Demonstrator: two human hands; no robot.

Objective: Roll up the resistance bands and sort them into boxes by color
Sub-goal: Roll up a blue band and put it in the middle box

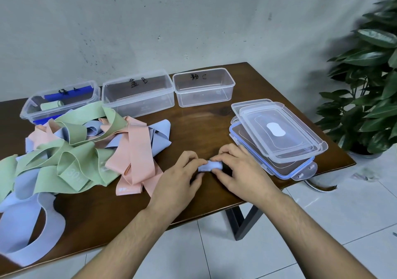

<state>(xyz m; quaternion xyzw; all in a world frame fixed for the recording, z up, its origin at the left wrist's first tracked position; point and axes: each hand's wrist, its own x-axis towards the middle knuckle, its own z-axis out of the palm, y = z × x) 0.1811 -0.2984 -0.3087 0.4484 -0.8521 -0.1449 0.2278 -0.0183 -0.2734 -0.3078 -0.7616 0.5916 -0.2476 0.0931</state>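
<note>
Three boxes [137, 93] line the counter's [193, 126] back edge; tangled bands [81, 149] sprawl front-left, stacked lids [277, 136] sit right, plant [371, 81] beyond.

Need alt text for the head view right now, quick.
Both hands, left and right, pinch a rolled blue band on the table. Loose bands are piled left; three boxes stand behind, lids stacked right.

Bare tabletop [199, 126] lies between the band pile [81, 149] and stacked lids [277, 136].
</note>
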